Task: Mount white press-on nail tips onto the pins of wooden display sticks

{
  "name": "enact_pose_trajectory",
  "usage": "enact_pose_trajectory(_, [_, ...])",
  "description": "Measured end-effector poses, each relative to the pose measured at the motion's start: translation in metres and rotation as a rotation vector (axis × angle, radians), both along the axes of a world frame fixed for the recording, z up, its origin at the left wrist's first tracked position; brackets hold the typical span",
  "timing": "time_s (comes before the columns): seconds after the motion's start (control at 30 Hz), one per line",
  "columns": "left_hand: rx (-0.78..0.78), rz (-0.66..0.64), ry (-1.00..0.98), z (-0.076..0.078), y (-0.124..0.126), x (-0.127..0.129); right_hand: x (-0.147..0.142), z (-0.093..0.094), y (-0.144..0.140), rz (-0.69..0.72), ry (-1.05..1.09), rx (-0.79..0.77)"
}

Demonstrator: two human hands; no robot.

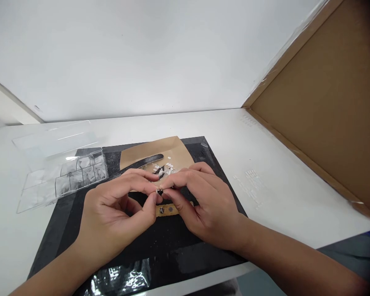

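My left hand (117, 205) is closed in a pinch, thumb against forefinger, on a small black-and-white piece (159, 192). Its exact kind is too small to make out. From the other side, the fingertips of my right hand (206, 205) are pressed together at the same piece. Just below the fingertips lies a tan strip (157, 210) with round dark spots, partly covered by my right hand. Behind the hands, a brown paper sheet (172, 144) bears a dark nail file (148, 160) and a scatter of small white bits (169, 167).
A black mat (160, 246) covers the white table (228, 135) under my hands. At left stands a clear compartment box (80, 172) with bagged pieces, its lid raised. Small clear tabs (251, 181) lie at right, near a cardboard panel (320, 107).
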State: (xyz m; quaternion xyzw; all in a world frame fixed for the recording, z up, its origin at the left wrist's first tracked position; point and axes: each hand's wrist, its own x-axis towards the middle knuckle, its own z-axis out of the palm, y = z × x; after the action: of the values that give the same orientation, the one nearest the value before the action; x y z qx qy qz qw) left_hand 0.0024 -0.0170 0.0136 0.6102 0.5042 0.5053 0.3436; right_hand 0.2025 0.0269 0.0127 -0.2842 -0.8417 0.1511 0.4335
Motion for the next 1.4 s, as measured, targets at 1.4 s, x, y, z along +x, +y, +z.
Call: enact_pose_trajectory(1.4, [0.059,-0.097,0.009,0.0053,0.0028,-0.0024,0.0053,0.0052,0.0038,0.056,0.076,-0.210])
